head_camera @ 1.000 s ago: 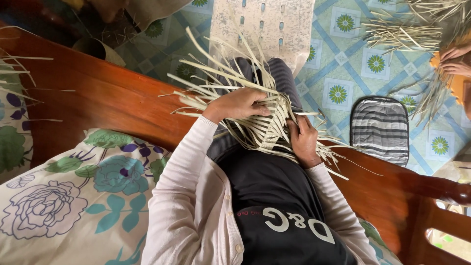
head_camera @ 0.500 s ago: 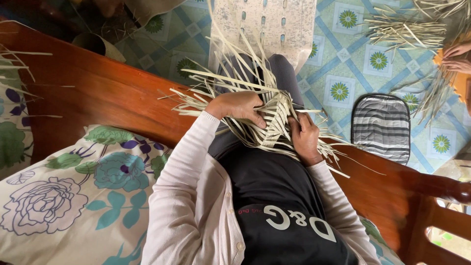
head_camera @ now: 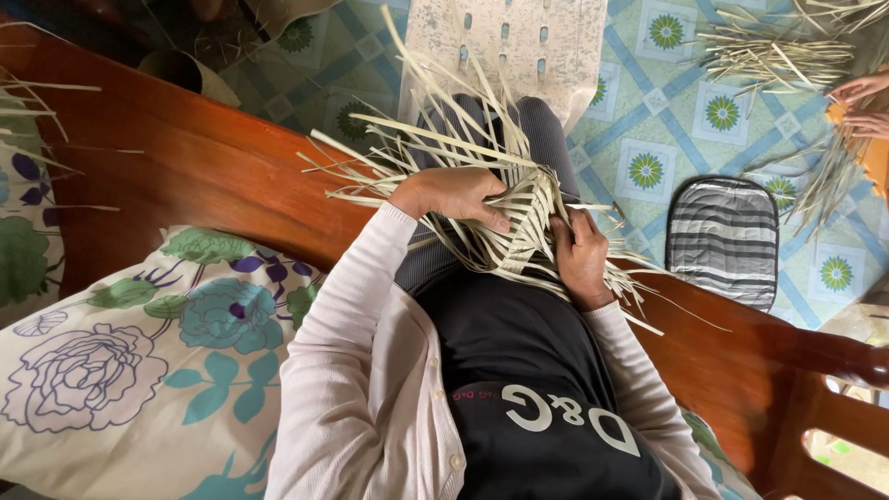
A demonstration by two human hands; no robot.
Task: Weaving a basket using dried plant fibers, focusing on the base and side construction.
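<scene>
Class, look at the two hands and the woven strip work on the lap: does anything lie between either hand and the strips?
Nothing visible does. The left hand and the right hand both rest directly on the woven strips.

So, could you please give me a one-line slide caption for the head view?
Left hand and right hand grip a half-woven mat of pale leaf strips on the lap, above a tiled floor.
</scene>
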